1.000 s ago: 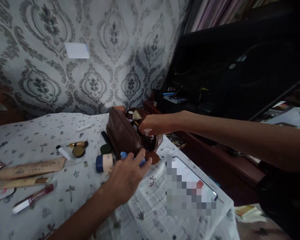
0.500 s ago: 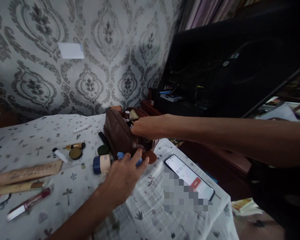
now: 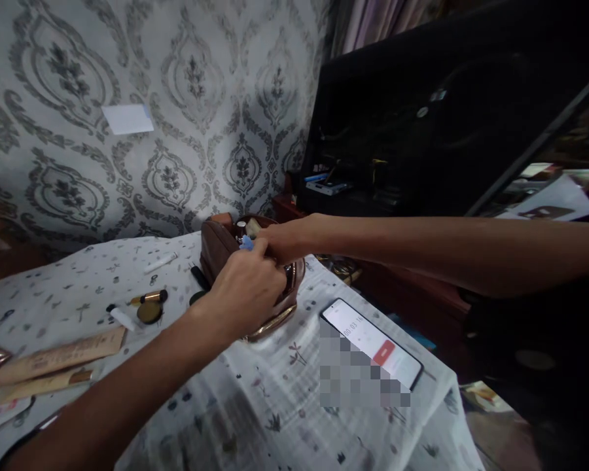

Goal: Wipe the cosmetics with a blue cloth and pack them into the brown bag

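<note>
A brown leather-look makeup bag (image 3: 213,247) stands unzipped near the far end of the cloth-covered table. My left hand (image 3: 248,284) is over the bag's near side, closed on a small light-blue piece (image 3: 246,243) that pokes up past the fingers; its kind is unclear. My right hand (image 3: 279,242) reaches into the opening from the right, its fingers hidden by the bag and my left hand. Inside the bag, a silver-capped bottle (image 3: 241,229) and a pale yellowish item (image 3: 253,227) show beside my hands.
A phone (image 3: 373,343) with a timer running lies at the right. Leftward are a beige tube (image 3: 63,353), a round dark-gold pot (image 3: 149,312), a white-and-black tube (image 3: 122,317) and a white stick (image 3: 160,262). A large black panel (image 3: 422,131) stands behind my right arm.
My left hand has lifted from the table to the bag's opening, bringing the blue piece with it. My right hand stays at the bag. The view has shifted slightly.
</note>
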Action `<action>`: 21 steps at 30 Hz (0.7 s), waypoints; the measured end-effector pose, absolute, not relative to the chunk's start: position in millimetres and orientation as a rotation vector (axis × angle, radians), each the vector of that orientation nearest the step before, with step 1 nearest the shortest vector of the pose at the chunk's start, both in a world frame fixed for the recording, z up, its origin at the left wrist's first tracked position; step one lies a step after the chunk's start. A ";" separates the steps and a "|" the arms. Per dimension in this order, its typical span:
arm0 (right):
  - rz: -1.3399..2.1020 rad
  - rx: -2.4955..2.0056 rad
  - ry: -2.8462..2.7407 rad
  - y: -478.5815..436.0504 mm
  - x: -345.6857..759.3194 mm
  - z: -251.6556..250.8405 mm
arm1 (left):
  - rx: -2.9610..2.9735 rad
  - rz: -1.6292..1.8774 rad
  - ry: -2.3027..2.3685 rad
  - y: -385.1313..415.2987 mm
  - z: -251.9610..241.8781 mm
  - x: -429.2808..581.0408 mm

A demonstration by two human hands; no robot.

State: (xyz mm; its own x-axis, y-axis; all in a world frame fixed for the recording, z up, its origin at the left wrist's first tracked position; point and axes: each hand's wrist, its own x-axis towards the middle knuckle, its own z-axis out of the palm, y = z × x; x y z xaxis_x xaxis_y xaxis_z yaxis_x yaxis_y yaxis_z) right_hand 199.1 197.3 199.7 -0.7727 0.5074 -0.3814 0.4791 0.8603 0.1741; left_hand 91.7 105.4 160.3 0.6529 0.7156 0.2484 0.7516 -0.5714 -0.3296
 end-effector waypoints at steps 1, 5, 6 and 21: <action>0.089 0.760 2.607 198.6 200.5 201.6 | -2.504 -0.007 -1.149 111.6 165.1 93.4; 0.003 0.857 2.637 195.9 203.3 208.6 | -2.621 0.321 -1.032 134.0 164.8 98.6; 0.008 0.858 2.645 194.3 203.0 209.8 | -2.640 0.375 -0.977 138.4 162.1 100.7; 0.273 0.777 2.521 187.2 195.0 208.6 | -2.748 0.574 -1.035 152.4 132.3 125.2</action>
